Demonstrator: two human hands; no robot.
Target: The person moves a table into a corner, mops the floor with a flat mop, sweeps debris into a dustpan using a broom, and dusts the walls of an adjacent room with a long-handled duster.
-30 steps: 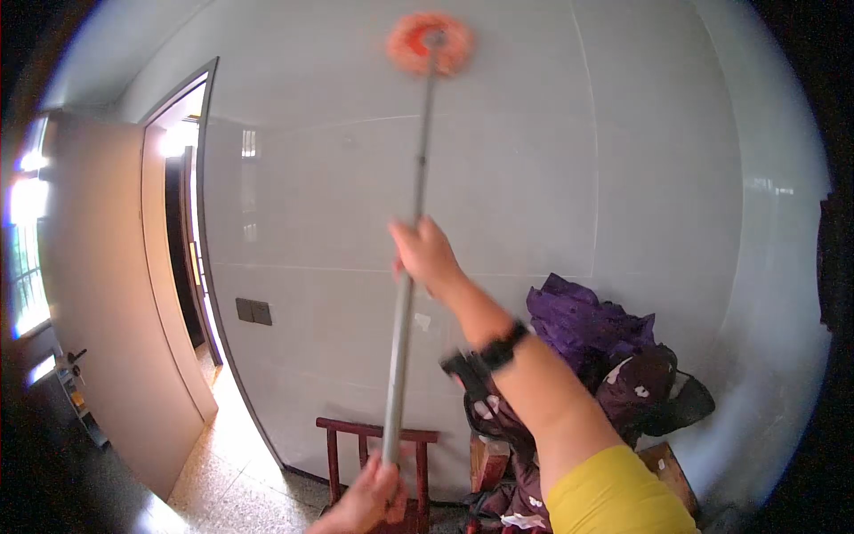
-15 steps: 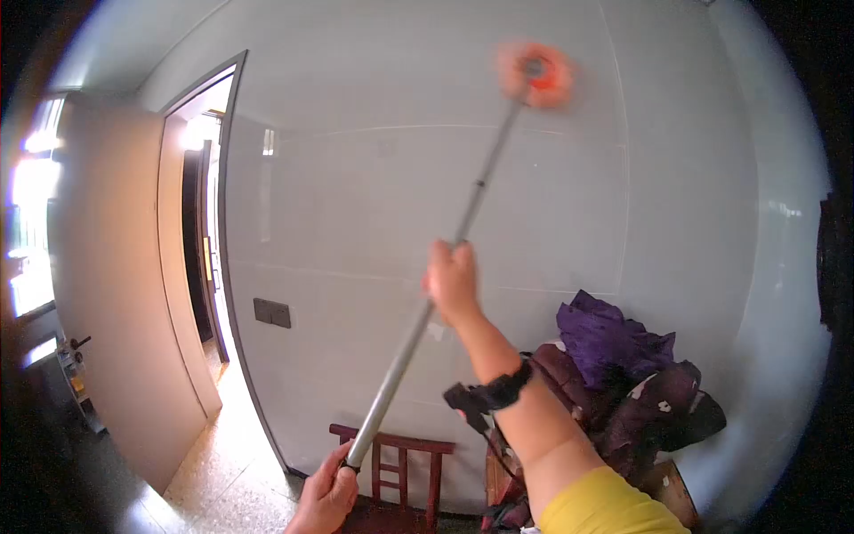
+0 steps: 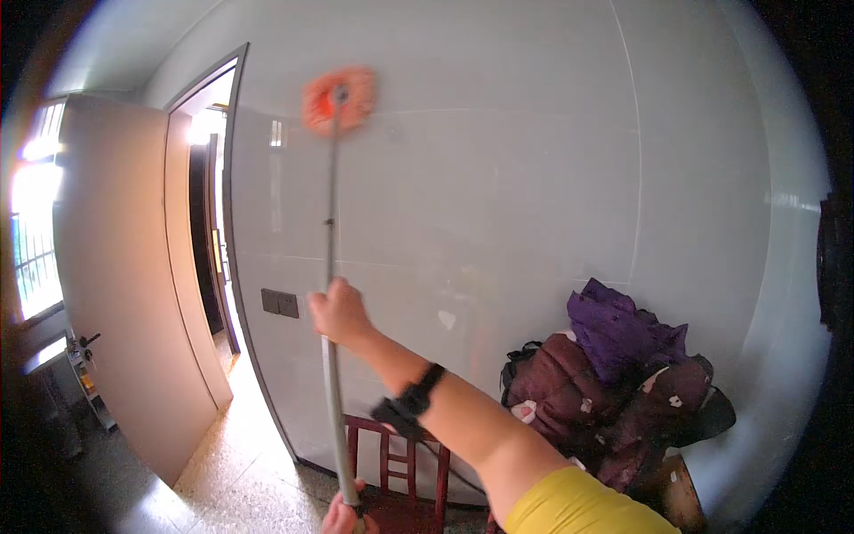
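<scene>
mop head (image 3: 339, 99) now further left

Left hand (image 3: 341, 516): cut off by the bottom edge; we see only the top of its fingers on the pole. Mop head (image 3: 338, 96): blurred, its strands unreadable to us. Red chair (image 3: 400, 472): seat and legs cut off, back partly behind the forearm. Clothes pile (image 3: 614, 383): its support mostly hidden from us.
</scene>
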